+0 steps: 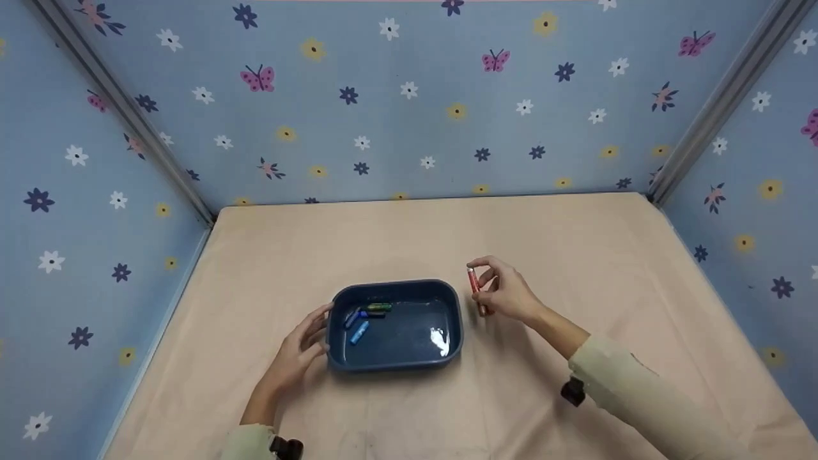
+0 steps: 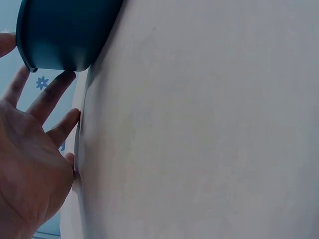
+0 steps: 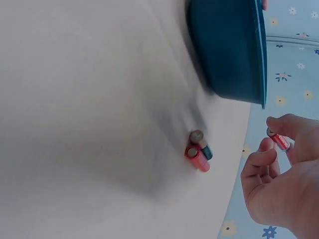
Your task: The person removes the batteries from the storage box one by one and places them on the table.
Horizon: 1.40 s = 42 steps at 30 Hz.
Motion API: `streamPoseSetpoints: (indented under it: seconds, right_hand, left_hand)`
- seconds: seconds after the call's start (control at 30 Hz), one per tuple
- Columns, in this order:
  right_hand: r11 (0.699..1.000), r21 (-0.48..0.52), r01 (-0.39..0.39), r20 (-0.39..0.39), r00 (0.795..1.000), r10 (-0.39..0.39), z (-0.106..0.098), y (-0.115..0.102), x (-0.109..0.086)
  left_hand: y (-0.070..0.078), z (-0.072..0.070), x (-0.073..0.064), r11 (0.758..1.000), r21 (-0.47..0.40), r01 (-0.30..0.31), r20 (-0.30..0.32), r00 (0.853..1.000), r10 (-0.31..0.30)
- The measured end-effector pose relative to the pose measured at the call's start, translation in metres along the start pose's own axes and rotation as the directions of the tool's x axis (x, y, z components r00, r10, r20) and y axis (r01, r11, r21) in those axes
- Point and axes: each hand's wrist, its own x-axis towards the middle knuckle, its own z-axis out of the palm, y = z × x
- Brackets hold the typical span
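Observation:
My right hand [image 1: 508, 292] pinches a red battery [image 1: 473, 280] between thumb and forefinger, just right of the blue plastic tub [image 1: 396, 367]. Below that hand, the right wrist view shows a red battery [image 3: 198, 158] and a dark one with a copper-coloured end [image 3: 203, 145], side by side on the cloth. My left hand [image 1: 295, 354] touches the tub's left end with spread, fairly straight fingers. Inside the tub, toward its left, lie several batteries, among them a light blue one [image 1: 359, 333] and a green one [image 1: 379, 307].
A pale cloth [image 1: 396, 243] with some creases covers the table. Blue flowered panels [image 1: 409, 128] stand behind it and at both sides, with grey metal posts [image 1: 716, 102] at the back corners.

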Motion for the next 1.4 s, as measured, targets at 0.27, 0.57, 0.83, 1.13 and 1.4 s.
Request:
streamPoseSetpoints:
  seconds: [0.27, 0.57, 0.83, 1.13, 1.4]
  right_hand:
    - [0.997, -0.082, -0.017, -0.035, 0.999, 0.015, -0.014, 0.012, -0.003]
    - [0.997, -0.059, -0.049, -0.043, 0.998, 0.047, -0.021, 0.024, -0.005]
    - [0.992, -0.031, -0.126, -0.021, 0.992, 0.125, -0.015, 0.035, -0.012]
    - [0.989, -0.026, -0.147, 0.012, 0.989, 0.147, -0.011, 0.047, -0.014]
    - [0.978, -0.051, -0.204, 0.040, 0.978, 0.206, -0.013, 0.046, -0.013]
  left_hand:
    - [0.000, 0.000, -0.001, 1.000, 0.002, 0.004, -0.004, 1.000, -0.004]
    - [-0.003, 0.000, 0.001, 1.000, -0.007, 0.016, 0.007, 1.000, -0.016]
    - [-0.002, 0.000, 0.001, 1.000, 0.008, 0.005, 0.010, 1.000, -0.005]
    - [-0.002, 0.000, 0.001, 1.000, -0.016, -0.009, 0.012, 1.000, 0.009]
    - [-0.001, 0.000, 0.000, 1.000, -0.014, -0.003, 0.008, 1.000, 0.003]
